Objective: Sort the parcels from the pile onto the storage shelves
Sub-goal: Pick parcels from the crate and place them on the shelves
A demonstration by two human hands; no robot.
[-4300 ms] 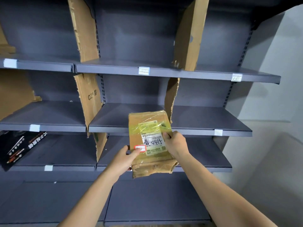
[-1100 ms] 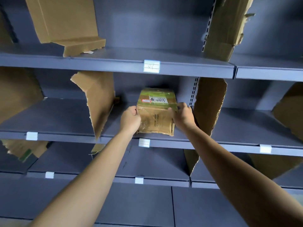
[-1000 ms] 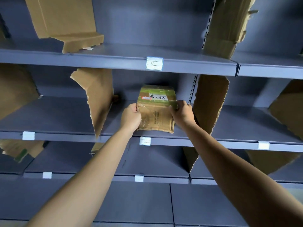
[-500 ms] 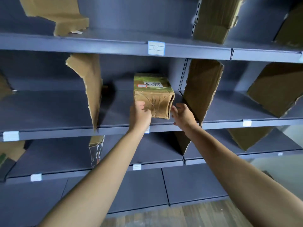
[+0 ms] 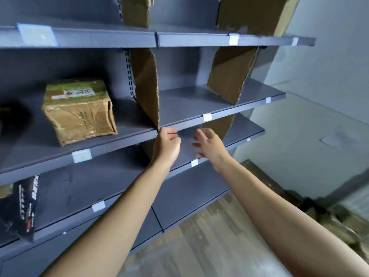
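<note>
A brown taped parcel (image 5: 78, 111) with a green-and-white label on top stands alone on the middle grey shelf (image 5: 123, 140), left of a cardboard divider (image 5: 146, 86). Nothing touches it. My left hand (image 5: 167, 144) hangs in front of the shelf's edge, to the right of the parcel, with loosely curled fingers and nothing in it. My right hand (image 5: 208, 144) is beside it, fingers spread and relaxed, also holding nothing.
More cardboard dividers (image 5: 231, 72) split the shelves into bays. A black printed package (image 5: 22, 204) lies on the lower shelf at the left. Wooden floor (image 5: 199, 246) shows below; a blurred pile of parcels (image 5: 347, 224) sits at the lower right by a pale wall.
Both hands have let go of the parcel, which stays on the middle shelf, and drawn back to the right. The view has swung right, toward the floor.
</note>
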